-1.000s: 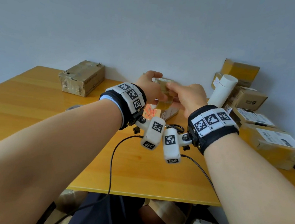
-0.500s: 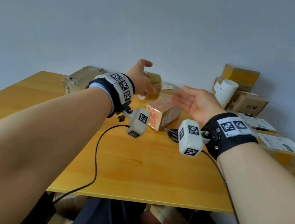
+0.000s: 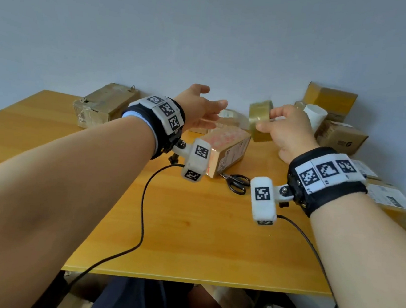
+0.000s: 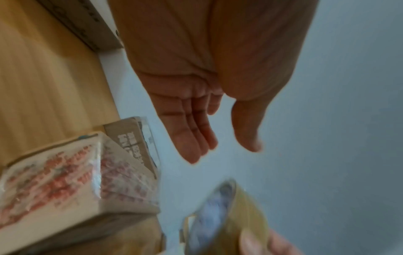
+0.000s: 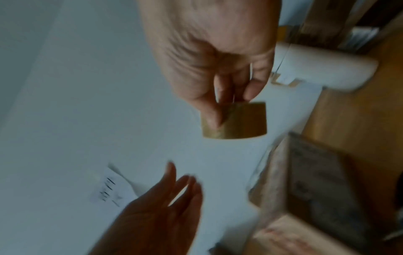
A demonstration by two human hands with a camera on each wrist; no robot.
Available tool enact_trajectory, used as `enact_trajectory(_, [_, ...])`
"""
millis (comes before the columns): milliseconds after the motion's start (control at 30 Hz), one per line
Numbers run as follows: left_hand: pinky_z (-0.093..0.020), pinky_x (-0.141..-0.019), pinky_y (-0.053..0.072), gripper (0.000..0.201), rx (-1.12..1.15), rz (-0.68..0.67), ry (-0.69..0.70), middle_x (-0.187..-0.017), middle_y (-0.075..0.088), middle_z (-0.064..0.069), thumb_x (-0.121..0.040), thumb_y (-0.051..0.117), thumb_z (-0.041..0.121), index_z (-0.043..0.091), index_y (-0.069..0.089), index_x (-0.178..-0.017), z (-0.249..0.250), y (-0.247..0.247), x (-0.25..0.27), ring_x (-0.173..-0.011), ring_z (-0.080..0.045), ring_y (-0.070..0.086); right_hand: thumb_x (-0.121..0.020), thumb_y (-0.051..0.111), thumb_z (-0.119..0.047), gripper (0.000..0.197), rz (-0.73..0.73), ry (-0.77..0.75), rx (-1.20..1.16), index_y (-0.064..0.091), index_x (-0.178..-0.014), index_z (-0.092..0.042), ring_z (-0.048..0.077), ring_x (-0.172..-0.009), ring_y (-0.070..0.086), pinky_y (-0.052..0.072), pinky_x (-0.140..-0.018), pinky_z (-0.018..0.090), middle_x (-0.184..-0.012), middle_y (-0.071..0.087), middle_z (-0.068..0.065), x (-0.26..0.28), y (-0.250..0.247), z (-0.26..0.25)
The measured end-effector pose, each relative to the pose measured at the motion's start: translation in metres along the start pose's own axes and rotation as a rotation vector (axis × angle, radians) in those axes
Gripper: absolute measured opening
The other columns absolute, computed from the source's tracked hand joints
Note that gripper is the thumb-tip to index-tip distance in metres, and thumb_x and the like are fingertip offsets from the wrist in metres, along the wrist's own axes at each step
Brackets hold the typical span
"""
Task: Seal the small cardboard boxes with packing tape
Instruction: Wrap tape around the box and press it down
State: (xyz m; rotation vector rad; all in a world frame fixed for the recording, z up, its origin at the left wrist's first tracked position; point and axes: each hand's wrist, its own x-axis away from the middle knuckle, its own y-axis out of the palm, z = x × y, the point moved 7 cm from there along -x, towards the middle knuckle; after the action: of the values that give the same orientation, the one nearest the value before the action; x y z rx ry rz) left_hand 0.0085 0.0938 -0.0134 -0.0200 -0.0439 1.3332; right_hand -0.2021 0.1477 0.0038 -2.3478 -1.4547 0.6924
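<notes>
My right hand [image 3: 281,126] grips a brown roll of packing tape [image 3: 260,119] in the air above the table; its thumb and fingers pinch the roll [image 5: 235,120]. My left hand [image 3: 201,107] hovers to the left of it, fingers straight and empty [image 4: 196,138]. Below and between the hands a small cardboard box with red print [image 3: 224,148] lies on the wooden table [image 3: 189,238]; shiny tape covers its top [image 4: 65,172]. A second small box [image 4: 130,138] sits just behind it.
Black scissors [image 3: 236,181] lie right of the printed box. A larger box [image 3: 103,105] stands at the back left. Several boxes [image 3: 340,139] and a white roll [image 3: 314,117] crowd the back right corner. Two cables [image 3: 142,222] trail over the table's front edge.
The tape roll passed from my left hand to my right hand. The hands moved apart, and the right hand carried the roll to the right.
</notes>
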Motion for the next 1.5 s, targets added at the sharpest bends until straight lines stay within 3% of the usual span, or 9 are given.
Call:
enact_trajectory(133, [-0.041, -0.104, 0.048, 0.086, -0.413, 0.056, -0.127, -0.140, 0.052, -0.011, -0.081, 0.078, 0.009, 0.015, 0.029, -0.152, -0.036, -0.014, -0.012, -0.123, -0.028, 0.055, -0.098, 0.059, -0.012, 0.010, -0.104, 0.088, 0.754, 0.067, -0.103, -0.010, 0.024, -0.085, 0.049, 0.039, -0.072, 0.031, -0.112, 0.065, 0.011, -0.004, 0.007, 0.045])
enact_trajectory(233, [-0.047, -0.111, 0.039, 0.105, -0.597, 0.018, -0.234, -0.152, 0.040, -0.011, -0.076, 0.085, 0.020, 0.019, 0.018, -0.156, -0.067, -0.013, -0.014, -0.137, -0.032, 0.042, -0.102, 0.050, -0.013, 0.027, -0.204, 0.166, 0.900, 0.064, -0.124, -0.006, 0.027, -0.084, 0.050, 0.040, -0.069, 0.033, -0.111, 0.065, 0.014, 0.003, 0.020, 0.080])
enact_trajectory(367, [-0.056, -0.111, 0.036, 0.131, -0.735, -0.019, -0.257, -0.154, 0.033, -0.012, -0.060, 0.093, 0.040, 0.030, 0.006, -0.157, -0.090, 0.000, -0.023, -0.139, -0.035, 0.036, -0.102, 0.054, -0.017, 0.022, -0.257, 0.231, 0.987, 0.062, -0.086, -0.003, 0.028, -0.079, 0.056, 0.046, -0.069, 0.033, -0.073, 0.051, 0.007, 0.009, 0.031, 0.098])
enact_trajectory(633, [-0.062, -0.102, 0.044, 0.143, -0.707, 0.084, -0.192, -0.145, 0.031, -0.014, -0.050, 0.096, 0.044, 0.045, -0.005, -0.151, -0.100, 0.028, -0.038, -0.132, -0.040, 0.042, -0.094, 0.064, -0.020, 0.016, -0.273, 0.126, 0.676, 0.061, -0.080, -0.015, 0.023, -0.066, 0.058, 0.043, -0.055, 0.029, -0.076, 0.061, 0.005, -0.008, 0.058, 0.061])
enact_trajectory(767, [-0.053, -0.098, 0.051, 0.132, -0.564, 0.098, -0.129, -0.144, 0.038, -0.011, -0.060, 0.094, 0.022, 0.038, 0.003, -0.154, -0.094, 0.017, -0.039, -0.125, -0.034, 0.050, -0.098, 0.060, -0.014, 0.021, -0.228, 0.034, 0.572, 0.075, -0.106, -0.003, 0.035, -0.102, 0.067, 0.058, -0.087, 0.042, -0.113, 0.072, 0.017, -0.003, 0.062, 0.047])
enact_trajectory(1033, [-0.037, -0.085, 0.059, 0.123, -0.656, -0.132, -0.159, -0.126, 0.056, 0.001, -0.063, 0.091, 0.008, 0.030, 0.011, -0.154, -0.081, -0.043, 0.007, -0.107, -0.020, 0.061, -0.100, 0.049, -0.011, 0.019, 0.073, -0.189, 0.400, 0.065, -0.097, -0.019, 0.012, -0.090, 0.054, 0.040, -0.074, 0.024, -0.100, 0.061, -0.008, 0.010, 0.059, -0.009])
enact_trajectory(1200, [-0.021, -0.071, 0.053, 0.089, -0.721, -0.188, -0.147, -0.115, 0.059, 0.004, -0.065, 0.090, 0.010, 0.026, 0.037, -0.135, -0.088, -0.064, 0.054, -0.099, -0.011, 0.060, -0.099, 0.046, -0.007, 0.022, -0.096, -0.290, 0.373, 0.061, -0.089, -0.020, 0.014, -0.094, 0.061, 0.052, -0.079, 0.029, -0.107, 0.065, -0.007, 0.048, 0.116, -0.038])
enact_trajectory(1333, [-0.040, -0.096, 0.051, 0.093, -0.765, -0.162, -0.109, -0.112, 0.061, 0.004, -0.060, 0.094, 0.021, 0.026, 0.037, -0.133, -0.097, -0.072, 0.079, -0.106, -0.019, 0.059, -0.100, 0.045, -0.009, 0.023, -0.205, -0.308, 0.416, 0.067, -0.103, -0.013, 0.021, -0.101, 0.062, 0.050, -0.085, 0.032, -0.112, 0.067, 0.000, 0.079, 0.154, -0.046])
enact_trajectory(1500, [-0.033, -0.088, 0.044, 0.092, -0.814, -0.192, -0.092, -0.108, 0.057, 0.009, -0.061, 0.094, 0.029, 0.022, 0.033, -0.129, -0.110, -0.070, 0.095, -0.105, -0.017, 0.055, -0.098, 0.046, -0.014, 0.026, -0.256, -0.248, 0.547, 0.063, -0.118, -0.012, 0.032, -0.118, 0.056, 0.049, -0.099, 0.043, -0.124, 0.062, 0.011, 0.097, 0.189, -0.046])
